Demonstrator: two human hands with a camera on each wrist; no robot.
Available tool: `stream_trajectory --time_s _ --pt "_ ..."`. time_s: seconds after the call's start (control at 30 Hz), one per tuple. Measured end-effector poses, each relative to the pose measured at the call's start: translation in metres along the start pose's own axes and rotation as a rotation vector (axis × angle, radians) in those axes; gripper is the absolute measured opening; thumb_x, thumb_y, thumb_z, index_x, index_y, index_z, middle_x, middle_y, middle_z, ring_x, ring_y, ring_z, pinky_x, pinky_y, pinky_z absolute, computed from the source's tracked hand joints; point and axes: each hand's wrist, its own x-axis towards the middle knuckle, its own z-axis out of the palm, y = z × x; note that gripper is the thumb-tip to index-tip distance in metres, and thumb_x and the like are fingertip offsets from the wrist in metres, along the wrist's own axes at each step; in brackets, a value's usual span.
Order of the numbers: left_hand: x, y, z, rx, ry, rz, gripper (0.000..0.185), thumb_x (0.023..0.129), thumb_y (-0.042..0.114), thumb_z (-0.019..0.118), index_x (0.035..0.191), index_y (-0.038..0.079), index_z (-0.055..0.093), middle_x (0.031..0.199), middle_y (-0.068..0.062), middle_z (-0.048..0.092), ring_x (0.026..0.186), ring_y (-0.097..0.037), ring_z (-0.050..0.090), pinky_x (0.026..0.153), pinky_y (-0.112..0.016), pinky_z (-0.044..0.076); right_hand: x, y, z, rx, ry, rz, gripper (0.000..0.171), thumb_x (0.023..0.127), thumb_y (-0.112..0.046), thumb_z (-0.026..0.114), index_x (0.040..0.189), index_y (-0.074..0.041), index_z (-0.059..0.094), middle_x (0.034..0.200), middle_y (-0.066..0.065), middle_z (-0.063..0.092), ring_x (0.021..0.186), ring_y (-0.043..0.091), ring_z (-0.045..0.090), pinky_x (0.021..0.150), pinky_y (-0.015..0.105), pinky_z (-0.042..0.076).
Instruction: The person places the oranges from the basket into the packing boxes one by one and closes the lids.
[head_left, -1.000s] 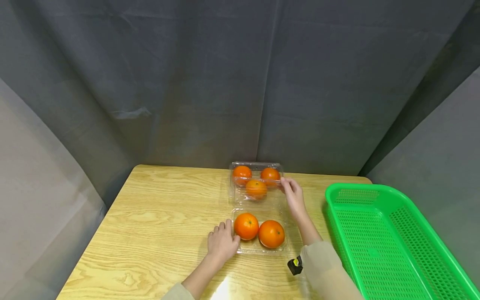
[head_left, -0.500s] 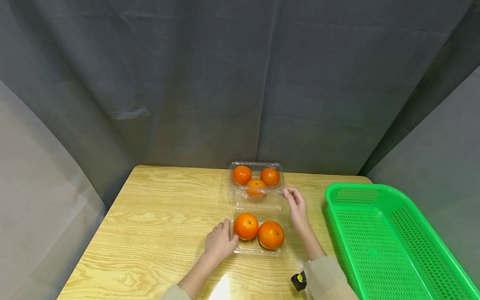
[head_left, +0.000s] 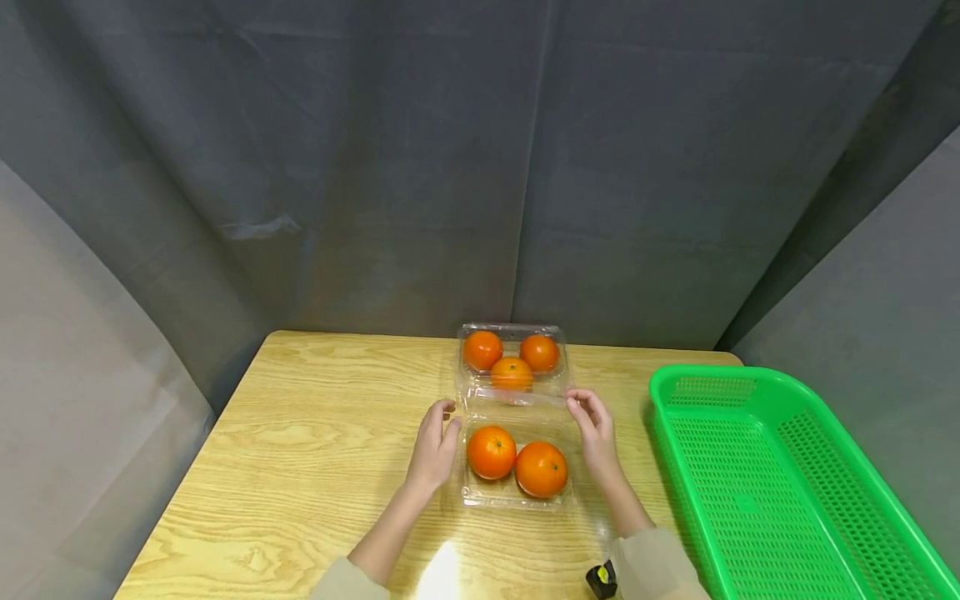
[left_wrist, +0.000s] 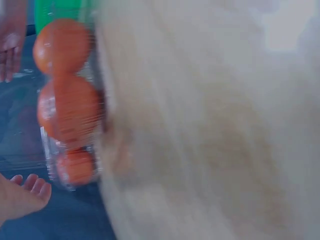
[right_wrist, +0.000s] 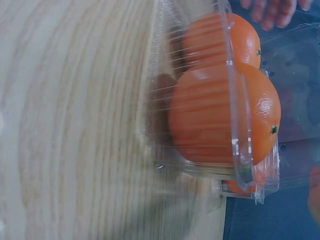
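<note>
A clear plastic box (head_left: 517, 500) sits on the wooden table (head_left: 315, 450) in front of me with two oranges (head_left: 491, 452) (head_left: 541, 468) inside. Its hinged clear lid (head_left: 517, 406) hangs tilted over them. My right hand (head_left: 592, 421) pinches the lid's right corner. My left hand (head_left: 438, 429) is lifted beside the lid's left edge, fingers loosely extended; contact is unclear. The right wrist view shows the two oranges (right_wrist: 220, 115) close up behind the lid's rim (right_wrist: 240, 125). In the blurred left wrist view the oranges (left_wrist: 70, 110) lie between both hands.
A second clear box (head_left: 512, 329) with three oranges stands just behind the first, near the table's far edge. A large green perforated basket (head_left: 654, 400) sits off the table's right side. Grey curtains close in the back and sides.
The right hand has drawn the lid down and toward me, from over the far box to over the near oranges. The left hand left the box's front-left corner and rose to the lid's left edge.
</note>
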Motion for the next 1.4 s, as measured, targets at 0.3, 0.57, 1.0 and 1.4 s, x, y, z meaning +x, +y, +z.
stream_trajectory --time_s 0.3,0.57,1.0,1.4 --pt "0.016 0.022 -0.002 -0.225 -0.049 -0.064 0.044 0.097 0.031 0.038 0.125 -0.002 0.046 0.125 -0.02 0.051 0.114 -0.033 0.048 0.096 -0.047 0.037 -0.008 0.006 -0.003 0.058 -0.07 -0.149 0.014 0.089 0.008 0.043 0.097 0.017 0.05 0.097 0.011 0.058 0.095 0.012 0.054 0.083 0.017 0.041" --pt "0.016 0.03 0.0 -0.227 -0.056 -0.093 0.039 0.097 0.027 0.04 0.119 -0.004 0.05 0.117 -0.021 0.054 0.11 -0.034 0.05 0.094 -0.047 0.038 -0.015 0.008 -0.004 0.058 -0.101 -0.257 0.015 0.086 0.012 0.043 0.097 0.013 0.053 0.098 0.014 0.057 0.098 0.015 0.052 0.086 0.019 0.039" --pt "0.001 0.027 0.008 -0.165 -0.021 0.013 0.024 0.093 0.013 0.045 0.107 -0.004 0.054 0.107 -0.016 0.056 0.103 -0.031 0.051 0.091 -0.046 0.04 -0.037 0.009 0.002 -0.189 -0.027 -0.297 0.02 0.084 0.016 0.043 0.103 0.017 0.05 0.105 0.031 0.048 0.105 0.014 0.046 0.094 0.015 0.031" --pt "-0.016 0.006 0.013 -0.108 -0.059 0.159 0.028 0.09 0.014 0.05 0.113 -0.001 0.051 0.12 -0.017 0.05 0.117 -0.031 0.045 0.097 -0.05 0.034 -0.062 -0.019 0.012 -0.304 0.001 -0.296 0.021 0.081 0.016 0.046 0.102 0.02 0.047 0.106 0.038 0.044 0.104 0.033 0.042 0.096 0.012 0.028"
